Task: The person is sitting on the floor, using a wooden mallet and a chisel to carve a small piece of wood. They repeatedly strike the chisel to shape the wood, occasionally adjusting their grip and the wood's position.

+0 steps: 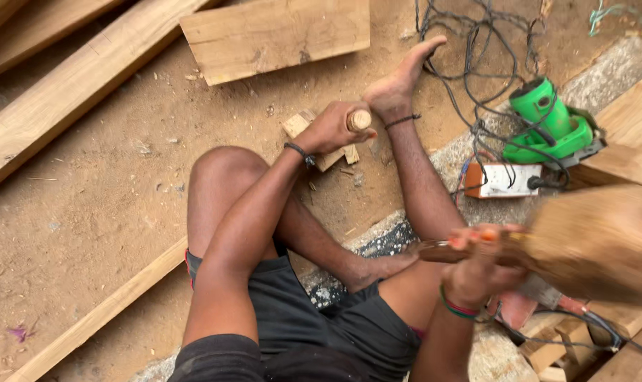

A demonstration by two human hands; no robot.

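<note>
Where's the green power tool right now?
In the head view, the green power tool lies on the ground at upper right, just above the orange-and-white socket box, amid tangled black cables, beyond the right hand.

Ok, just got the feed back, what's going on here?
A person sits on the sandy ground among wooden planks. The left hand grips a round wooden handle over a small wood block beside the bare foot. The right hand holds a blurred wooden piece, with something orange at the fingers. A green power tool lies amid tangled cables.
</note>
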